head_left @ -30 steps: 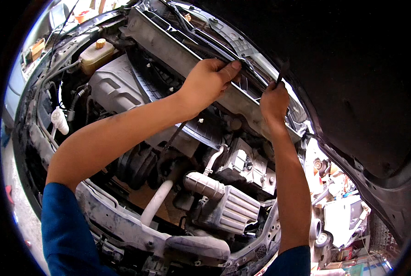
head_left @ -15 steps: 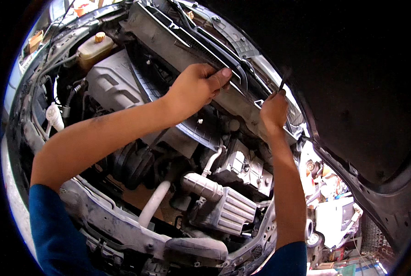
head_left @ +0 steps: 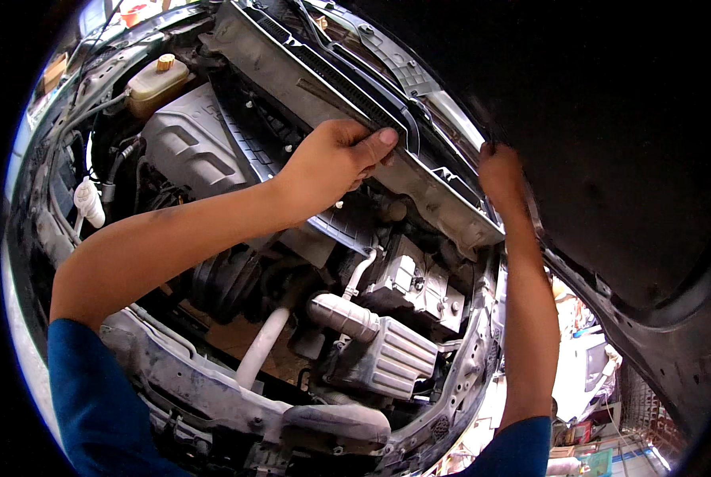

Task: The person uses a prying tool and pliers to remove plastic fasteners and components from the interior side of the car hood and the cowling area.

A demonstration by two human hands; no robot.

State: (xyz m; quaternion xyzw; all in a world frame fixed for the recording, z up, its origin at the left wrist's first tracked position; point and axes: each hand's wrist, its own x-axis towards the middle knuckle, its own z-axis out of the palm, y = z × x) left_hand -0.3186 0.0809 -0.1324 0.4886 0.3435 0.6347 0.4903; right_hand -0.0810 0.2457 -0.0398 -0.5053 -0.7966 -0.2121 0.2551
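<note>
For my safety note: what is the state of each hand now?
Left hand: closed on the edge of the long grey panel.
Right hand: closed; whether it holds something cannot be told.

To the left of the left hand (head_left: 335,163) I see brightly lit, pale grey floor (head_left: 23,342), with a tan box-shaped object (head_left: 54,73) and round orange-red container (head_left: 135,13) farther back. Below the right hand (head_left: 501,171), pale green plastic (head_left: 598,463) sits near a dark lattice-like wall (head_left: 645,405).
</note>
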